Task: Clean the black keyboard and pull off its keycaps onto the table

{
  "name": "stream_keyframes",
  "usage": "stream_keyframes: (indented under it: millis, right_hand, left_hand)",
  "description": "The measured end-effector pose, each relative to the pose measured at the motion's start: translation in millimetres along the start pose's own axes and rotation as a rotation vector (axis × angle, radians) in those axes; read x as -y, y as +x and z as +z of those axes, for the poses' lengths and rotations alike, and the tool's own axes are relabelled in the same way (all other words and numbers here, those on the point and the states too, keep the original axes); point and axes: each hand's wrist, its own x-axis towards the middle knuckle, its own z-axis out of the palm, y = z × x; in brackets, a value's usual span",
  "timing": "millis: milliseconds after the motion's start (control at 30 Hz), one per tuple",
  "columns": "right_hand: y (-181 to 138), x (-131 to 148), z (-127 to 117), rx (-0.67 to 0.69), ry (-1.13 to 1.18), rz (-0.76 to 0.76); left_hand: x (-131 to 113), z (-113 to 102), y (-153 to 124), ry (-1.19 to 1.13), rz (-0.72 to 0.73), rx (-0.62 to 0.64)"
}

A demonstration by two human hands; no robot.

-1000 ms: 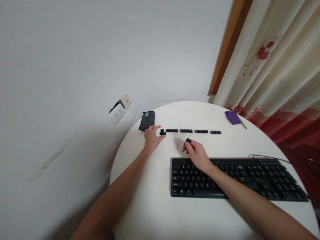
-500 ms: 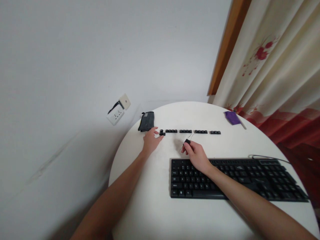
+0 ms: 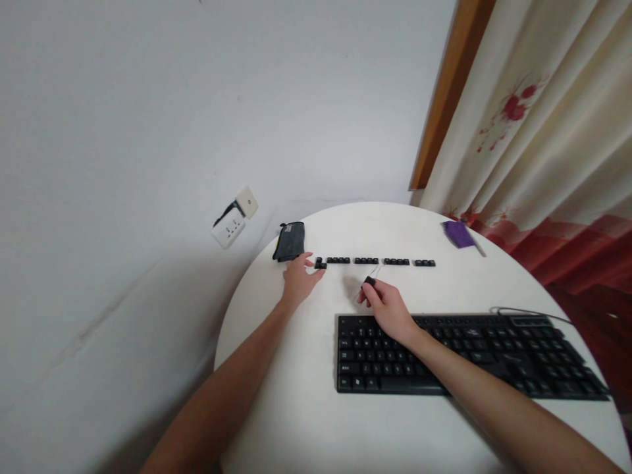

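My left hand [image 3: 299,278] rests on the round white table [image 3: 306,408], fingers apart, with its fingertips at the small black keycaps [image 3: 320,264] at the left end of a row of loose keycaps [image 3: 376,261]. My right hand [image 3: 388,305] hovers over the top left corner of the black keyboard [image 3: 469,355], fingers curled round a wire keycap puller [image 3: 371,277] that has a black handle. The puller's thin wire loops point toward the keycap row.
A dark grey pouch [image 3: 289,240] lies at the table's far left edge. A purple item [image 3: 460,234] sits at the far right by the flowered curtain [image 3: 538,138]. A white wall socket [image 3: 236,216] is on the wall. The keyboard's cable [image 3: 523,309] runs right.
Both hands have stayed almost where they were. My left hand's fingers shifted slightly by the leftmost keycaps, and the view moved a little.
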Motion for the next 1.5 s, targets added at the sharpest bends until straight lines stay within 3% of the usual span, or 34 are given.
stream_keyframes:
  millis: [467,1167,1400,1500]
  right_hand:
    - [0,0,-1,-0.002,-0.014,-0.009]
    - [0,0,-1,-0.002,-0.012,-0.007]
    - [0,-2,1,-0.028,-0.006,-0.009]
    - [1,-3,0,-0.065,0.019,-0.019]
  left_hand:
    - [-11,-1,-2,0.056,-0.015,-0.015]
    - [0,-1,0,-0.043,-0.004,0.011]
    - [-11,-8,-5,-0.235,0.088,-0.123]
    - [-22,-13,-10,-0.305,0.123,-0.109]
